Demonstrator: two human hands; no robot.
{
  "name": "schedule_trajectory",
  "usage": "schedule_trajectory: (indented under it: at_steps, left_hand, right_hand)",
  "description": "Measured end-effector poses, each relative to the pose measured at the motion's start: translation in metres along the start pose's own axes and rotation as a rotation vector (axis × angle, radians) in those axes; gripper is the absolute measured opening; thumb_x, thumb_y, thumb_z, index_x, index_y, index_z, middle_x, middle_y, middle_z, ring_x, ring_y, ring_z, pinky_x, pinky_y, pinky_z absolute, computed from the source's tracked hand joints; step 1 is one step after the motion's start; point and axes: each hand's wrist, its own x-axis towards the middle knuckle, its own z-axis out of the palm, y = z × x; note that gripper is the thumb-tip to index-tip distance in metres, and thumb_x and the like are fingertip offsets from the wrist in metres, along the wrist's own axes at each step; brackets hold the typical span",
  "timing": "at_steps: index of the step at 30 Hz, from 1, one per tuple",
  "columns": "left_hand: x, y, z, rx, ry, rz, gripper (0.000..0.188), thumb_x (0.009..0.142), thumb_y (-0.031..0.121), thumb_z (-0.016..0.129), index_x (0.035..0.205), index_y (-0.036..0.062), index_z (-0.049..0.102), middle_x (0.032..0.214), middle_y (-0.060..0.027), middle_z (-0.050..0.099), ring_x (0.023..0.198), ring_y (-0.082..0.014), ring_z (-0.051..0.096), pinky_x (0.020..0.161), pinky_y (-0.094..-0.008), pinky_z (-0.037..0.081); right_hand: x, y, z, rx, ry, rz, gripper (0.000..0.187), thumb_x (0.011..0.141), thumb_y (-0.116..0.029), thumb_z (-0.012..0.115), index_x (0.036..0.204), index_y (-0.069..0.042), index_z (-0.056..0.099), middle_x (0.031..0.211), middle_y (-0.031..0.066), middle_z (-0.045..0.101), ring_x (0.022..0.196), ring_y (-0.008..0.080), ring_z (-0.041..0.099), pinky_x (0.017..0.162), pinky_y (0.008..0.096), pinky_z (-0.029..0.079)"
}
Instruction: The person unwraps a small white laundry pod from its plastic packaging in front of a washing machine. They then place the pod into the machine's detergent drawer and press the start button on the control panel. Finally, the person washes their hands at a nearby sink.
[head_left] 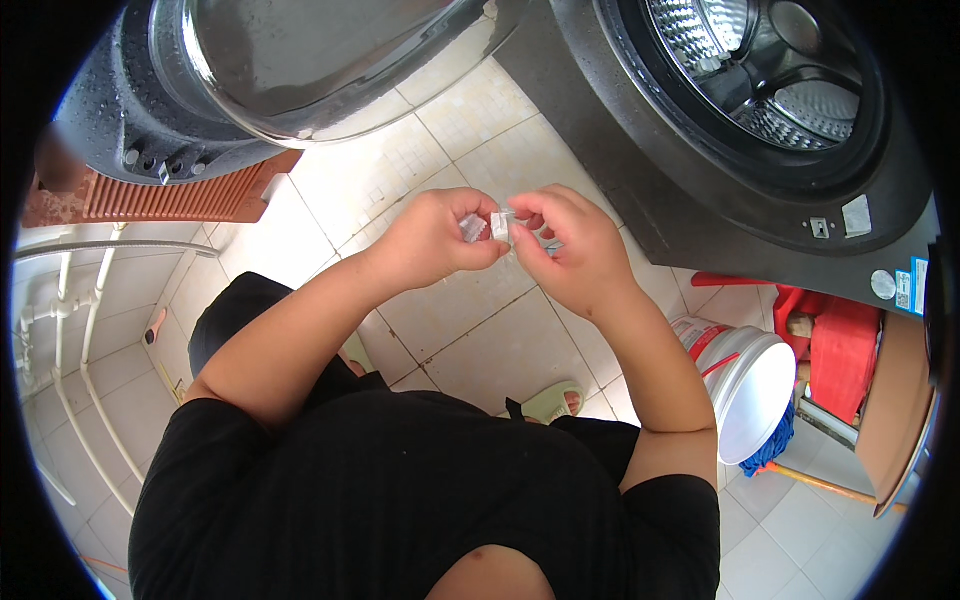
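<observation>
Both my hands meet in front of me, above the tiled floor. My left hand is closed around a small clear plastic packet with a whitish end. The fingers of my right hand pinch at the packet's edge, close to my left fingertips. Some clear film shows between the two hands; what is inside it is too small to make out. Beyond my hands stands a dark front-loading washing machine, its round glass door swung wide to the left. The metal drum shows inside.
A white bucket stands at the right, beside a blue mop head and red items. White pipes run along the left wall. A brown ridged plastic piece lies below the open door.
</observation>
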Motion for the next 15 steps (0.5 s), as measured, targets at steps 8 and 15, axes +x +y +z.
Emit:
schedule_trajectory:
  at_steps: [8, 15]
  left_hand:
    - [-0.002, -0.009, 0.004, 0.367, 0.083, 0.334, 0.028, 0.067, 0.019, 0.071, 0.088, 0.0031, 0.061, 0.073, -0.0085, 0.058, 0.064, -0.0221, 0.054, 0.061, -0.0307, 0.045]
    - [-0.002, 0.002, -0.006, 0.196, 0.112, 0.617, 0.021, 0.068, 0.007, 0.07, 0.087, 0.0082, 0.062, 0.078, -0.0049, 0.054, 0.069, -0.0207, 0.054, 0.059, -0.0291, 0.045]
  right_hand:
    - [-0.005, 0.002, -0.001, -0.227, -0.091, -0.123, 0.003, 0.077, -0.009, 0.056, 0.078, -0.006, 0.056, 0.073, 0.009, 0.056, 0.065, 0.0269, 0.054, 0.056, 0.0349, 0.043]
    - [0.001, -0.005, -0.015, 0.061, -0.162, 0.111, 0.005, 0.077, -0.009, 0.055, 0.075, -0.004, 0.055, 0.074, 0.0106, 0.056, 0.066, 0.0275, 0.054, 0.058, 0.0335, 0.042]
